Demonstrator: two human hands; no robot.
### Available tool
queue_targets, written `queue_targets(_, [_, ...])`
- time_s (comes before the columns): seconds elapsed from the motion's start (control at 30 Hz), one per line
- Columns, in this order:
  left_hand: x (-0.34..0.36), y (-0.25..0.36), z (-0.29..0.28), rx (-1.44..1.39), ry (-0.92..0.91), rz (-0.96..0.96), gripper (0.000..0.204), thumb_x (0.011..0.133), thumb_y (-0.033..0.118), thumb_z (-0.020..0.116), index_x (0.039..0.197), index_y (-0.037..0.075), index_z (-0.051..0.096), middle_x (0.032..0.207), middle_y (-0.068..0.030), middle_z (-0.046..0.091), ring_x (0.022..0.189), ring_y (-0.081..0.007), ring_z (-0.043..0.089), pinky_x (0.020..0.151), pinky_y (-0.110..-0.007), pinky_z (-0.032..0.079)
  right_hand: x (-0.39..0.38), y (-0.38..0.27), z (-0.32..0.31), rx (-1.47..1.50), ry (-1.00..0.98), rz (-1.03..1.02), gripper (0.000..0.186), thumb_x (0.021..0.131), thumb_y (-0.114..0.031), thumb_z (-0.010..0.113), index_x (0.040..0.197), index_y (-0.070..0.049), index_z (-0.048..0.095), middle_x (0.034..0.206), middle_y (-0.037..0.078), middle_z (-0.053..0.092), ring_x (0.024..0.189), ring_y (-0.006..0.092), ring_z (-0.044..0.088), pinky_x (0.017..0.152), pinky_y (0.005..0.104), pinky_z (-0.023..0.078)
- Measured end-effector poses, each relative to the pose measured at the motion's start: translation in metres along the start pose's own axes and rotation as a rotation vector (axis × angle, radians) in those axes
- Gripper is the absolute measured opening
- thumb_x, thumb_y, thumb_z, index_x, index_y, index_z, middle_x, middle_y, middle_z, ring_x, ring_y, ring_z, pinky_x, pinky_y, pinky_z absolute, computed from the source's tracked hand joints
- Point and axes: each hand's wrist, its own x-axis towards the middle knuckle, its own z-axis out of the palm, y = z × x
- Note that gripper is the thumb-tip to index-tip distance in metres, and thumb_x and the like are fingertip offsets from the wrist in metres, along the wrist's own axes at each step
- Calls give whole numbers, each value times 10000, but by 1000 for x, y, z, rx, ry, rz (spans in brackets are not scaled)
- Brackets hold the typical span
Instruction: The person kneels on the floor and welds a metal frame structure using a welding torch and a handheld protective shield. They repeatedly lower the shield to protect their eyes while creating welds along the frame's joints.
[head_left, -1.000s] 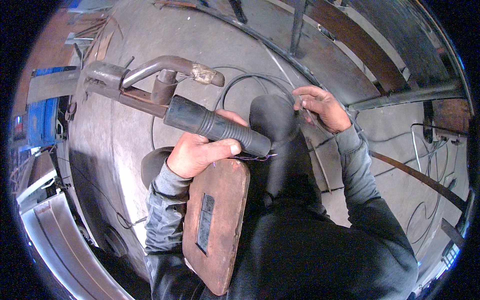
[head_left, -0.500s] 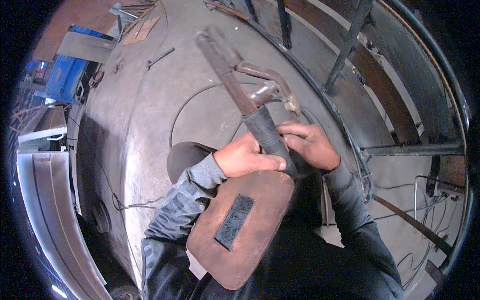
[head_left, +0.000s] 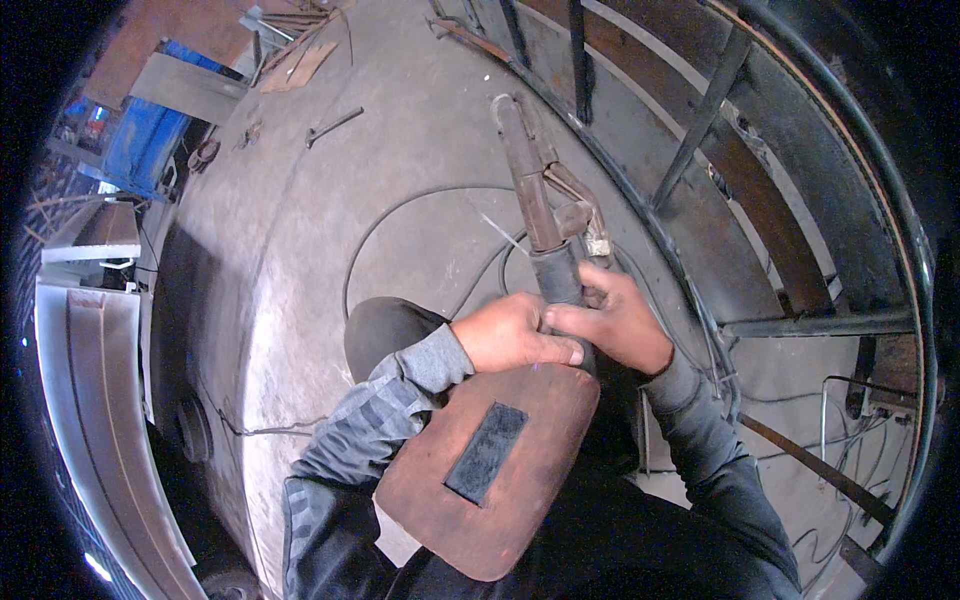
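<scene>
A welding electrode holder [head_left: 533, 180] stands out away from me, its dark rubber grip clasped in both hands. My left hand [head_left: 505, 335] is closed round the grip's lower part, just above a brown welding shield [head_left: 420, 500] with a dark rectangular window. My right hand [head_left: 615, 320] wraps the grip from the right, its thumb crossing toward my left hand. A thin pale rod [head_left: 505, 233] shows beside the holder's metal body, partly hidden behind it. The shield lies over my dark-clothed lap.
A steel frame with tubes and plates [head_left: 820, 323] runs along the right. Cables [head_left: 410, 190] loop over the concrete floor [head_left: 300, 220]. A loose metal tool [head_left: 335, 125] lies farther off. Metal pieces, a blue object [head_left: 150, 120] and a curved pale panel [head_left: 90, 400] are at the left.
The holder has swung from pointing left to pointing away from me. My right hand has moved from the thin rod onto the grip. The shield has turned more face-up.
</scene>
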Motion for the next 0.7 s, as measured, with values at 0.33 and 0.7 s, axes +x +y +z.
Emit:
queue_targets(0.33, [-23,27,-14,42,496,59,340,959,213,660,1252,46,611,862,-29,661,776,-148,625,726,-319,511,-38,11,-69,-32,-59,-47,352,835,-164,709,1132,26,700,1095,71,711,1028,165,633,958,326,469])
queue_targets(0.7, [-12,22,-11,533,527,59,297,889,242,681,1106,42,715,878,-262,697,834,-417,702,772,-498,556,-36,0,-34,-158,-84,-33,375,776,-143,757,1104,23,682,1064,74,693,1020,167,606,934,333,461])
